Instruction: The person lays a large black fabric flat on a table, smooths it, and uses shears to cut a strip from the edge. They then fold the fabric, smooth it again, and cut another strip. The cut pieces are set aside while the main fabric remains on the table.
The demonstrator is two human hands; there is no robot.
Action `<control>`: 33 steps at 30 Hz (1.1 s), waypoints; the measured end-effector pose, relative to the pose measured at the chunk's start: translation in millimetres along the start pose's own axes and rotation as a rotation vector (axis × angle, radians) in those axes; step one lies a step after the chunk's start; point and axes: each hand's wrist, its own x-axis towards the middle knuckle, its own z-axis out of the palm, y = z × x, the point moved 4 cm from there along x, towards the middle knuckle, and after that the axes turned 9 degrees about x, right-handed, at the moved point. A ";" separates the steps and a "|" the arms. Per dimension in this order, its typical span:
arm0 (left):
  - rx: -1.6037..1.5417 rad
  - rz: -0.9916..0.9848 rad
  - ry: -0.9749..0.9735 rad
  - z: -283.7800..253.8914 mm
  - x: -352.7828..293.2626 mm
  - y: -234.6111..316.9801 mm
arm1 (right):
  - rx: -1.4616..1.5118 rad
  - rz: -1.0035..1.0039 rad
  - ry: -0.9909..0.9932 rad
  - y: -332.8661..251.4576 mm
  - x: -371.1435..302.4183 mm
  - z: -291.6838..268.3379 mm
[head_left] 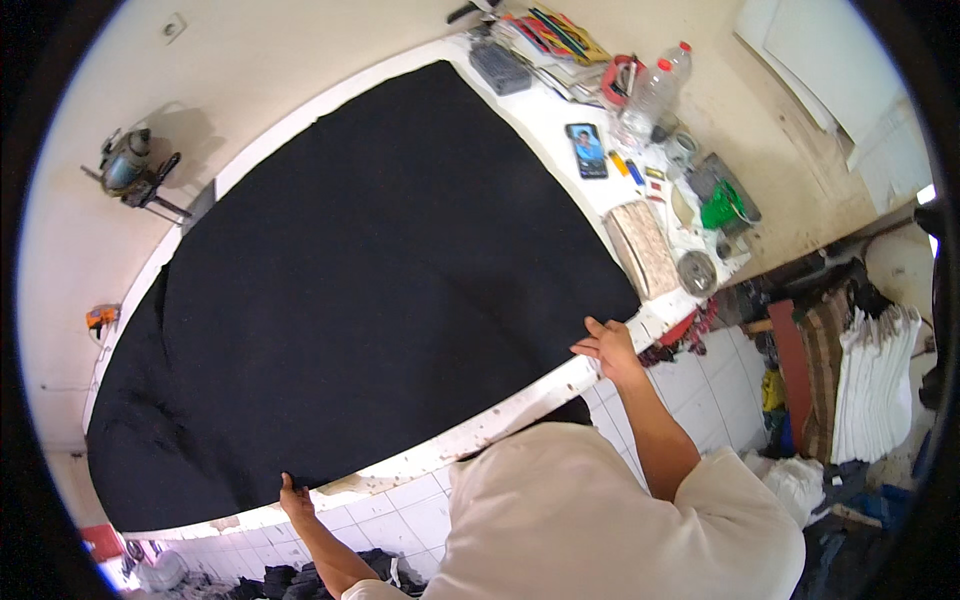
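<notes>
A large sheet of black cloth (pixel 390 260) is spread over a long white table (pixel 480 437), lying mostly flat with some creases toward the left end. At the near edge, my left hand (pixel 295 497) is closed on the cloth's border, its thumb upward and the other fingers partly hidden. Farther right, my right hand (pixel 610 346) lies by the cloth's near right corner, fingers stretched out and apart at its edge.
At the table's right end stand plastic bottles (pixel 650 92), a phone (pixel 587 151), a beige pouch (pixel 643 250) and a tape roll (pixel 697 272). Papers (pixel 560 40) lie at the back. A motorised cutting tool (pixel 128 165) sits at the far left edge. White garments (pixel 875 385) hang at right.
</notes>
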 end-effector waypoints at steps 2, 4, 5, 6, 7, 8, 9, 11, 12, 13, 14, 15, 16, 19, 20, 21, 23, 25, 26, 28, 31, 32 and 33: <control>0.030 -0.030 0.095 1.3 1.8 -3.1 | 0.048 0.057 0.020 4.4 -1.3 -4.1; -0.036 -0.010 -0.002 12.9 -0.5 -2.4 | 0.034 0.112 -0.009 2.8 3.4 -7.0; -0.067 -0.011 -0.044 18.3 -4.4 -2.9 | -0.013 0.129 0.012 0.0 7.0 -10.1; -0.099 -0.009 -0.082 23.4 -8.1 -0.2 | -0.004 0.084 0.046 -7.8 13.7 -13.0; -0.149 -0.048 -0.067 25.3 -14.5 -1.6 | 0.007 0.048 0.063 -15.8 20.8 -15.0; -0.051 -0.053 -0.095 27.9 -19.2 1.9 | 0.000 0.040 0.108 -24.4 29.1 -17.4; 0.014 -0.070 -0.143 30.6 -24.6 4.3 | 0.026 -0.017 0.172 -33.1 36.7 -19.5; 0.084 -0.071 -0.177 27.0 -36.1 9.6 | -0.108 -0.119 0.212 -55.5 47.3 -26.4; 0.165 -0.083 -0.100 21.6 -39.4 13.2 | -0.057 -0.149 0.136 -62.5 49.4 -27.0; 0.164 0.012 -0.139 20.3 -43.3 19.8 | -0.098 -0.165 0.118 -66.7 50.1 -29.0; 0.195 0.053 -0.075 17.0 -45.5 23.0 | -0.149 -0.206 0.115 -70.8 49.2 -31.7; 0.197 0.074 -0.127 17.8 -47.9 24.9 | -0.157 -0.183 0.102 -69.7 47.0 -34.3; 0.216 0.079 -0.099 17.1 -49.2 24.2 | -0.174 -0.190 0.118 -68.6 44.7 -36.9; 0.235 0.064 -0.005 17.5 -49.8 16.7 | -0.189 -0.203 0.152 -59.4 38.1 -41.0; 0.248 0.014 0.029 17.0 -48.7 12.9 | -0.185 -0.165 0.162 -55.3 37.3 -41.9; 0.195 0.027 0.022 19.6 -47.1 9.0 | -0.190 -0.178 0.165 -54.1 37.3 -41.5; 0.208 0.058 0.019 19.9 -41.7 6.5 | -0.257 -0.197 0.205 -54.2 37.7 -42.8; 0.219 0.077 0.024 17.4 -34.1 4.8 | -0.347 -0.232 0.284 -57.3 37.5 -46.6; 0.224 0.099 0.048 14.8 -30.1 4.4 | -0.345 -0.257 0.262 -58.2 37.4 -46.9; 0.312 0.181 0.047 11.6 -24.0 5.6 | -0.369 -0.254 0.270 -57.2 36.6 -50.6; 0.266 0.012 0.153 3.8 -21.2 -2.1 | -0.472 -0.321 0.310 -54.1 35.9 -54.0; 0.240 0.052 0.109 7.4 -21.4 -0.7 | -0.551 -0.349 0.375 -53.2 36.0 -55.2; 0.234 0.046 0.114 7.1 -23.8 -1.2 | -0.619 -0.380 0.427 -52.1 35.6 -55.4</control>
